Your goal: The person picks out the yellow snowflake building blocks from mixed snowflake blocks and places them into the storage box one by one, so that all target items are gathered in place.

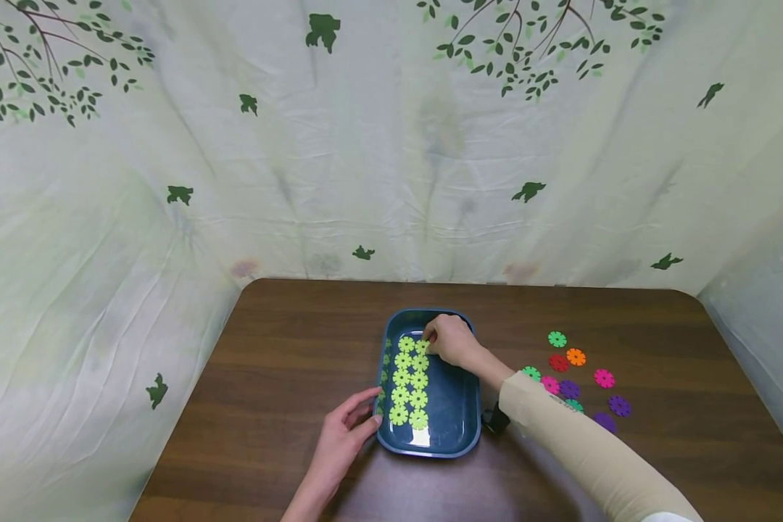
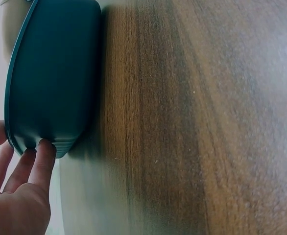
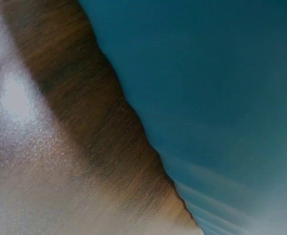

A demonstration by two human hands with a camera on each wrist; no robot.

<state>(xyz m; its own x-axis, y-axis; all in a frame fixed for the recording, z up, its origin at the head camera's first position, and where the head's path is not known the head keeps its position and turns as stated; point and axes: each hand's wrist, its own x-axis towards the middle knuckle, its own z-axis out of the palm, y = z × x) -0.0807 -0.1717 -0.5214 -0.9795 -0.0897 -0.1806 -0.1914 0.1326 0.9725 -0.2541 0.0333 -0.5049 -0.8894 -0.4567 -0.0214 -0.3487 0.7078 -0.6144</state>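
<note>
A dark blue tray (image 1: 453, 406) stands on the table, with yellow-green flower-shaped discs (image 1: 401, 378) laid in two columns along its left side. My right hand (image 1: 453, 341) reaches in over the far end and pinches the flower-shaped disc (image 1: 422, 347) at the top of the right column, partly covered by the fingertips. At the tray's left side, my left hand (image 1: 342, 431) holds the edge. Seen from the left wrist, the thumb lies at the rim and the fingertips press the outer wall (image 2: 53, 73). Only the tray's side (image 3: 197, 98) and table show in the right wrist view.
Right of the tray, several loose flower-shaped discs lie scattered on the brown table (image 1: 300, 348): green (image 1: 557, 339), orange (image 1: 576, 357), red (image 1: 558, 362), pink (image 1: 604, 378) and purple (image 1: 619, 406). The right sleeve (image 1: 581, 442) partly covers some. A leaf-printed cloth (image 1: 391, 145) hangs behind.
</note>
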